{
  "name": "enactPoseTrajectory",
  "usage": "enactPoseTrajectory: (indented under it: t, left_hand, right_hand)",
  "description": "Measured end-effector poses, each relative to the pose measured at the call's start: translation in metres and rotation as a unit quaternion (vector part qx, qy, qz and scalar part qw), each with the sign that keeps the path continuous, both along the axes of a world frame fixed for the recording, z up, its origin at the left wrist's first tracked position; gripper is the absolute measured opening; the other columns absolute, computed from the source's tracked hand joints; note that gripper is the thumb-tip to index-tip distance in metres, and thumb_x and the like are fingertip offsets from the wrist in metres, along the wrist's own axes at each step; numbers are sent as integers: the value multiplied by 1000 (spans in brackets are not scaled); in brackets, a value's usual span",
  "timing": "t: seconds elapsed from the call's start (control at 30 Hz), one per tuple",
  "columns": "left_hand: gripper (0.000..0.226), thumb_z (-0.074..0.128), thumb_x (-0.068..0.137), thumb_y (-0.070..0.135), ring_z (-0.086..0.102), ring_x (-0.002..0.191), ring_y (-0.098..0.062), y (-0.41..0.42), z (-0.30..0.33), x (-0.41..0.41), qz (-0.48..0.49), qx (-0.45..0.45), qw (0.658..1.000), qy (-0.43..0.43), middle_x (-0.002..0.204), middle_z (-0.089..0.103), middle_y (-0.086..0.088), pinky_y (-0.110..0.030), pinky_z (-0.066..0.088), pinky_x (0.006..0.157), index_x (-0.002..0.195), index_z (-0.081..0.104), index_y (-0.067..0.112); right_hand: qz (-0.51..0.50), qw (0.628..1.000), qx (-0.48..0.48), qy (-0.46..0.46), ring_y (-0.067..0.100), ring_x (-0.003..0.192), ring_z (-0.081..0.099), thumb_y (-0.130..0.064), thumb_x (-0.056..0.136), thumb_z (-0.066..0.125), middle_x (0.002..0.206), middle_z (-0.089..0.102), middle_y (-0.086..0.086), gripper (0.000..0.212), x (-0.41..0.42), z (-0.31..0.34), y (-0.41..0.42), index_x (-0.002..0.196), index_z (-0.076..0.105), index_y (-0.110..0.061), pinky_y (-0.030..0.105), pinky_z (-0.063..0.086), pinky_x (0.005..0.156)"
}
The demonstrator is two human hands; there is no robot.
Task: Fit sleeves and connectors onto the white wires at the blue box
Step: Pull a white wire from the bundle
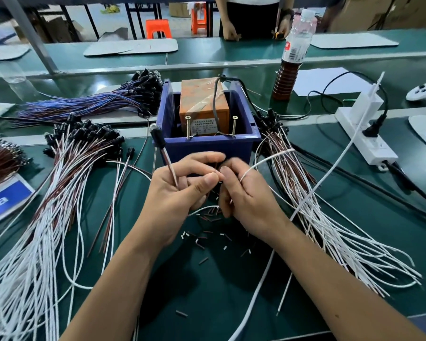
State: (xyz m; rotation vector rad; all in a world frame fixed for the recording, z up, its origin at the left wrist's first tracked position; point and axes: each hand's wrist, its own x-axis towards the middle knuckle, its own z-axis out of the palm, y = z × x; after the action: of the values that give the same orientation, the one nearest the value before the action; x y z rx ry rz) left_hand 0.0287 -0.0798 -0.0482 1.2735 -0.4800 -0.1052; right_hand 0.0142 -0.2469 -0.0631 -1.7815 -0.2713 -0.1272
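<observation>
Head view: just in front of the deep blue plastic box (208,146), the left hand (180,190) pinches a thin white wire (172,171) tipped with a black connector, while the right hand (246,193), fingers curled, pinches something tiny at the wire's end. Probably a sleeve is being threaded; the next move calls for fine alignment. Small loose sleeves (207,219) lie on the green desk (207,291) below the hands. Bundled white wires (317,205) crowd right of the box.
</observation>
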Motion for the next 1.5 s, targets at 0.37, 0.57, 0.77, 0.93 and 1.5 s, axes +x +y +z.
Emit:
enactPoseTrajectory:
  t: [0.37,0.57,0.77,0.93,1.5]
  left_hand:
    - [16,66,91,9,50,45,-3,-4,8,2,-31,15,999,-19,65,69,-4,-24,48,42,98,76,-3]
    - [21,72,84,29,26,56,-13,16,7,12,-34,7,992,122,78,62,-16,-15,22,47,87,81,10]
    - [15,71,88,17,27,48,-2,21,1,10,-142,70,974,161,78,64,-14,-10,24,40,84,79,6]
    - [13,72,89,22,24,48,-2,20,0,8,-204,97,960,163,104,52,-32,-10,23,41,83,80,13]
    - [18,77,82,26,22,47,-2,15,-8,16,-138,85,965,206,75,43,-8,-9,24,38,84,80,8]
  right_hand:
    - [93,988,-124,-2,16,58,67,-4,103,53,67,71,2,17,0,2,3,106,67,-14,32,52,59]
    - [110,990,83,41,14,61,59,-22,99,67,95,70,5,28,-1,7,-11,127,64,-15,21,43,45]
    - [14,970,236,54,14,52,49,-32,103,56,84,66,8,26,7,10,-17,116,68,-13,20,34,38]
    - [6,982,183,56,12,47,53,-18,105,62,75,69,5,20,7,8,-17,93,78,-19,20,36,37]
    - [16,996,78,51,18,43,42,-25,98,73,57,55,17,14,7,2,-18,92,83,-16,22,34,38]
